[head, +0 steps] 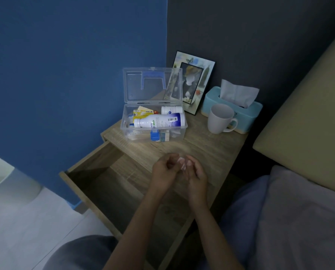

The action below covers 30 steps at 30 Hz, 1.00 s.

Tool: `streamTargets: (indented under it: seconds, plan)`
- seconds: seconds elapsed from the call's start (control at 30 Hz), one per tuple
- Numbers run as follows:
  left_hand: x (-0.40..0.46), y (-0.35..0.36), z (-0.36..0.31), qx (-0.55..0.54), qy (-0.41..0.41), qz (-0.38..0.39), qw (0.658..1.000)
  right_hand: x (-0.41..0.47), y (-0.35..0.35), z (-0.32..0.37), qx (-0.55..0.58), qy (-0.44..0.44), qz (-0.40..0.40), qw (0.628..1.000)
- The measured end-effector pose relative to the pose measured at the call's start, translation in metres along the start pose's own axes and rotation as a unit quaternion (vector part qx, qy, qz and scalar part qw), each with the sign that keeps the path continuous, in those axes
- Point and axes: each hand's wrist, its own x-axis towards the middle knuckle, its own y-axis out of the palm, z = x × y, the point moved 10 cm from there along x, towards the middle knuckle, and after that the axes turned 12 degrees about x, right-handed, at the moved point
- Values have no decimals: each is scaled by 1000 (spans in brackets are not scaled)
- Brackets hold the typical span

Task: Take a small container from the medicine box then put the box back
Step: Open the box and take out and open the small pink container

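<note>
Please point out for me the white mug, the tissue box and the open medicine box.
white mug (219,121): head view, on its outer wall.
tissue box (249,114): head view, on its front side.
medicine box (135,136): head view, on its clear front wall.

A clear medicine box (154,121) stands open on a wooden nightstand (201,147), its lid (152,85) tipped up behind it. Inside the box lie a white bottle (158,120) on its side, a second white container (171,110) behind it, and some small packets. Right of the box a picture frame (192,80) leans on the dark wall; further right sit a white mug (220,118) and a blue tissue box (238,110) just behind it. In front of the box the drawer (108,182) is pulled out. Over the drawer, the left hand (163,171) and right hand (194,172) meet, fingers curled around something small and blurred.
</note>
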Motion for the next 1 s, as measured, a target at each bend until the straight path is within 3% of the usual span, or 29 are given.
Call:
streamTargets:
  seconds: [0.3, 0.6, 0.8, 0.93, 1.0]
  plan:
    - [-3, 6, 8, -35, -36, 23, 998, 3, -2, -9, 45, 35, -8, 998]
    - [-8, 10, 20, -91, -60, 44, 993, 8, -11, -10, -40, 27, -22, 999]
    - [-10, 16, 17, -96, -26, 70, 993, 9, -16, -9, -56, 20, -29, 998]
    - [-10, 11, 15, -92, 7, 55, 994, 11, -20, -4, -121, -11, -34, 992]
    - [-10, 8, 12, -41, 45, 44, 997, 13, -19, 1, -176, -34, -26, 984]
